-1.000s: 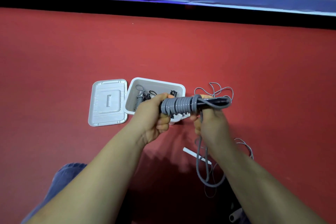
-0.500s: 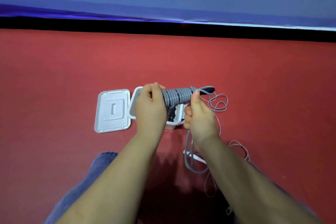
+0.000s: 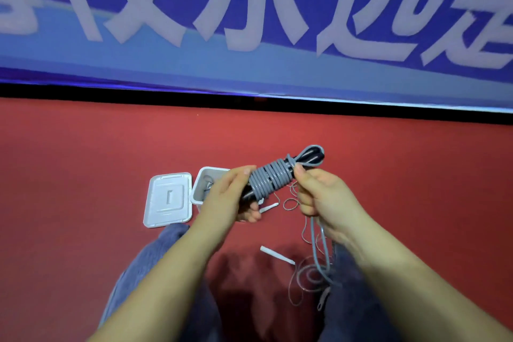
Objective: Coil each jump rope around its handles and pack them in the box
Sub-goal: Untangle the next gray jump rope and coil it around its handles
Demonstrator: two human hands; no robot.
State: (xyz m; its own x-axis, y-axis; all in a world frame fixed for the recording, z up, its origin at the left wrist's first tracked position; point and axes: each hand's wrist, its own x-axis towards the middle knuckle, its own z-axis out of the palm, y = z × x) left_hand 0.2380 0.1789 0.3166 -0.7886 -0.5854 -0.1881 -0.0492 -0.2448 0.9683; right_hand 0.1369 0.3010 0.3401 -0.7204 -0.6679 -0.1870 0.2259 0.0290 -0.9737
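Note:
A grey jump rope (image 3: 270, 179) is wound in tight turns round its black handles (image 3: 312, 154), tilted with the far end up and to the right. My left hand (image 3: 227, 197) grips the lower end of the bundle. My right hand (image 3: 319, 191) pinches the rope beside the coils, and the loose grey cord (image 3: 316, 247) hangs down from it to a heap on the floor. Behind my left hand stands the white box (image 3: 202, 183), open, with dark coiled ropes partly visible inside.
The box's white lid (image 3: 168, 198) lies flat to its left on the red carpet. Thin grey cord loops (image 3: 291, 204) and two white handles (image 3: 276, 254) lie on the floor between my knees and the box. A blue banner wall runs along the back.
The bundle has tilted, its right end rising. My right hand shifted from below the coils to their right side. The camera has tipped up, showing more banner.

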